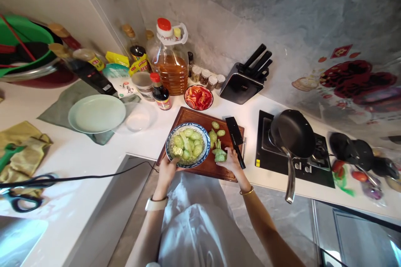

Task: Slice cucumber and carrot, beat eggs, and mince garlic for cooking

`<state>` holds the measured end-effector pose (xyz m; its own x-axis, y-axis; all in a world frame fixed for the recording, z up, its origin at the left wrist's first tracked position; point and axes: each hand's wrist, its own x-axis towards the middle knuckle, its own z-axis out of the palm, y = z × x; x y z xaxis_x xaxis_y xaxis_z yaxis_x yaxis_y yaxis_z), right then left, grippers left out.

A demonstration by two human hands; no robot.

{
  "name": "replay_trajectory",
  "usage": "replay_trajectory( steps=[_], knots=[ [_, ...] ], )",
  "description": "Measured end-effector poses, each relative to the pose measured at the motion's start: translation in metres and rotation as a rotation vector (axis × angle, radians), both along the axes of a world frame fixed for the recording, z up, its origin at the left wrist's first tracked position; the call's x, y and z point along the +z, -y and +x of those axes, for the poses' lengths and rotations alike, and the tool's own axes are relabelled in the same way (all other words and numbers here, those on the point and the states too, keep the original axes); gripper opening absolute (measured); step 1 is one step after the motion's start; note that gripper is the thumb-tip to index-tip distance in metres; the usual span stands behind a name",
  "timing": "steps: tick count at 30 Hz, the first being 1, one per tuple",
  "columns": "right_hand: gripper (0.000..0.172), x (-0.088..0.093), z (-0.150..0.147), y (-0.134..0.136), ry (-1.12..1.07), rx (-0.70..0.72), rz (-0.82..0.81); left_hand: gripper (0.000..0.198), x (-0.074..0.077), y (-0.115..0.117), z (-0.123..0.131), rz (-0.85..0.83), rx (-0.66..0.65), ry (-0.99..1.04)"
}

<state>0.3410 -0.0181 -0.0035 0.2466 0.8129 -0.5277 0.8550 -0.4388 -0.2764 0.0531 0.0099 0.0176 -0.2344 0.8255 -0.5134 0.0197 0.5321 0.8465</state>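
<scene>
My left hand [168, 170] grips the near-left rim of a blue-and-white patterned bowl [206, 144], thumb over the edge. Pale green vegetable slices [188, 144], perhaps cucumber, fill much of it. The bowl is over the left part of a brown wooden cutting board [224, 171]. On the board's right part, my right hand [230, 160] has its fingers curled around a small bunch of green slices [220, 156]. More loose slices [213, 137] lie just beyond it. A black cleaver [234, 131] rests along the board's right side, its handle close to my right hand.
A red pepper bowl [198, 97], oil jug [172, 66], soy sauce bottle [161, 94] and knife block [242, 84] stand behind the board. To the right, a frying pan [293, 133] sits on the gas stove [266, 162]. At left are a pale plate [97, 113] and scissors [26, 200].
</scene>
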Motion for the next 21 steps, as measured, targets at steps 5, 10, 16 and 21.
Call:
replay_trajectory(
  steps=[5, 10, 16, 21],
  knots=[
    [0.059, -0.001, -0.004, -0.006, -0.001, 0.025, -0.001, 0.038, 0.009, -0.001, 0.01, -0.022, -0.046, 0.025],
    [0.052, -0.005, -0.012, -0.009, -0.012, 0.089, 0.114, 0.036, 0.011, -0.001, 0.011, -0.027, -0.059, 0.004],
    [0.058, -0.004, -0.01, -0.014, -0.098, 0.192, 0.133, 0.033, 0.011, 0.001, 0.01, 0.005, -0.042, 0.032],
    [0.032, -0.001, 0.001, -0.017, -0.104, 0.232, 0.142, 0.031, 0.01, 0.003, 0.009, 0.004, -0.049, 0.001]
  ],
)
